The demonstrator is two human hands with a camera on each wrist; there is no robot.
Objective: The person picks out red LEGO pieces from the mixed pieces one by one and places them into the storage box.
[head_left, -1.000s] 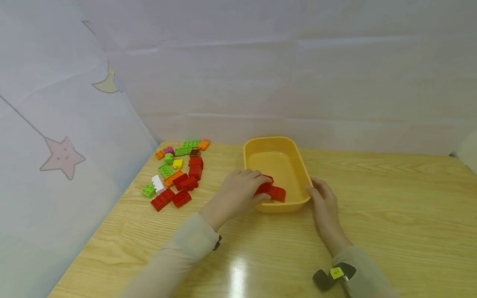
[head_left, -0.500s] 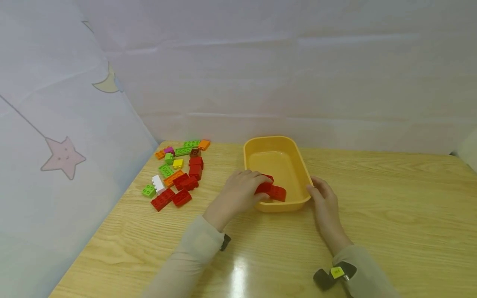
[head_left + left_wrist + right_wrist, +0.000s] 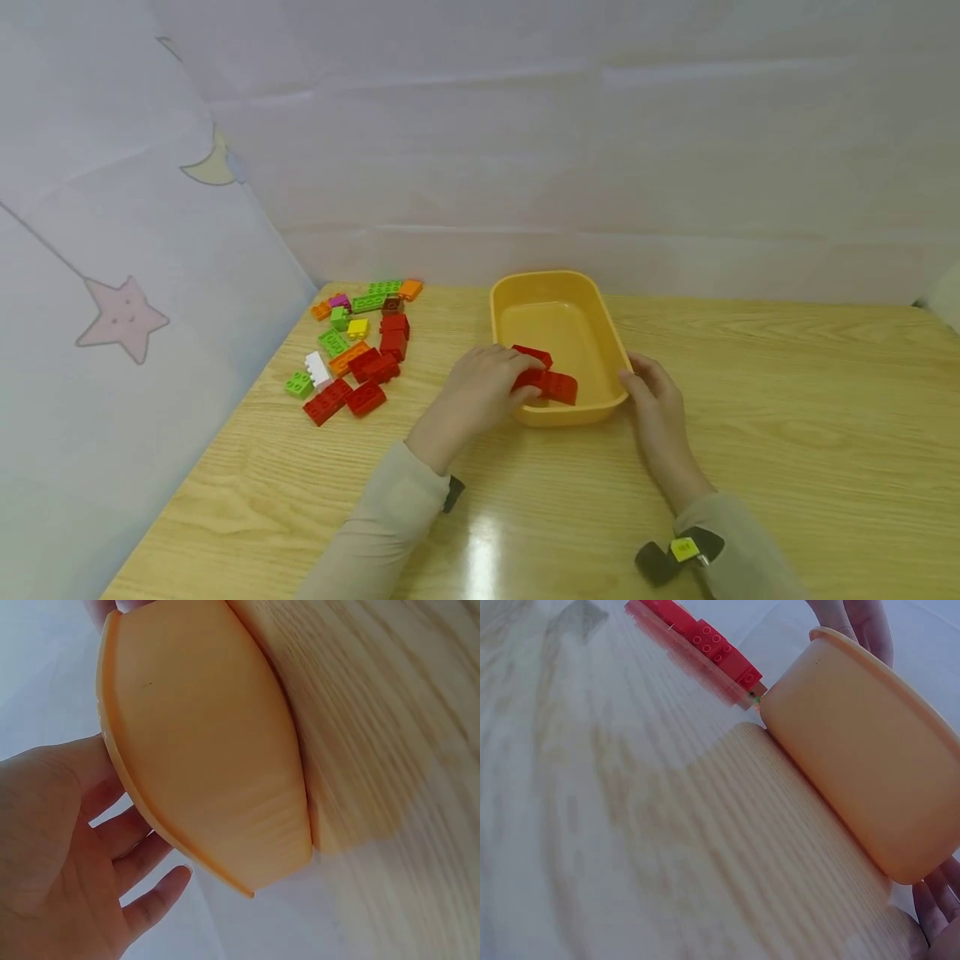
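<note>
Inside the near left part of a yellow tray point(image 3: 555, 417) lie red bricks point(image 3: 561, 388). The left hand point(image 3: 476, 392) reaches over the left rim, its fingers and thumb curled round a red brick point(image 3: 528, 380) that is partly hidden by them. Another red brick point(image 3: 534, 355) shows just beyond the fingertips. At the near right corner the right hand point(image 3: 663, 425) grips the tray, thumb at the rim and fingers along the outer wall. In the left wrist view the left hand point(image 3: 75, 840) is at the rim of the tray point(image 3: 202, 727), its bricks hidden by the wall.
Left of the tray, loose bricks lie on the wooden table point(image 3: 247, 500): several red bricks point(image 3: 365, 399), a white brick point(image 3: 318, 371), a yellow brick point(image 3: 358, 329), plus green, orange, brown and purple ones. A pale cloth backdrop point(image 3: 525, 167) rises behind the table.
The left hand's fingers have shifted slightly, so more of the far red brick in the tray shows. The right hand keeps its grip on the tray. The head view has moved a little.
</note>
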